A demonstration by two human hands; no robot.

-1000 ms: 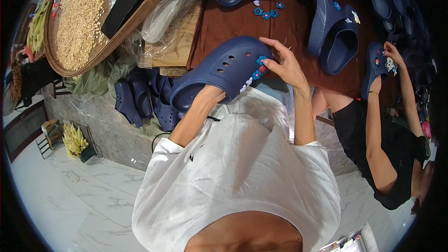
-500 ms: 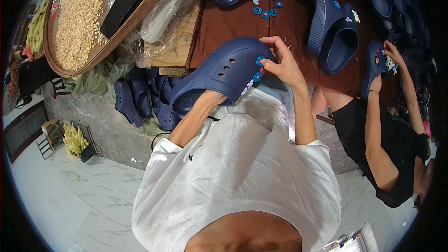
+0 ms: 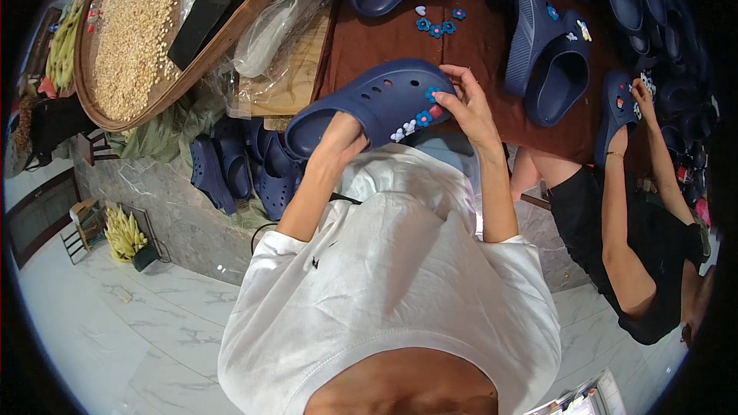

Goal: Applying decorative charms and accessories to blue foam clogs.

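A navy clog (image 3: 361,104) is held over the near edge of a brown cloth. My left hand (image 3: 344,138) reaches into its foot opening, fingers hidden inside. My right hand (image 3: 470,107) is at the toe, the thumb pressed on a blue flower charm (image 3: 433,94) and the fingers curled over the toe's edge. Beside that flower sit a red charm (image 3: 436,111), another blue flower (image 3: 423,118) and small white charms (image 3: 403,131) in a row. Above the holes no charms show. Loose blue flower charms (image 3: 437,30) and a white heart charm (image 3: 420,11) lie on the cloth.
More navy clogs (image 3: 557,77) stand to the right and far side; several hang low at left (image 3: 211,173). A woven tray (image 3: 81,69) holds pale kernels and a black phone (image 3: 201,29). At right, another person's hands (image 3: 644,100) work on a clog (image 3: 615,111).
The clog has tilted, turning its charm row more into view, and its toe has shifted slightly right. More of my left hand shows at the opening. My right thumb stays at the blue flower.
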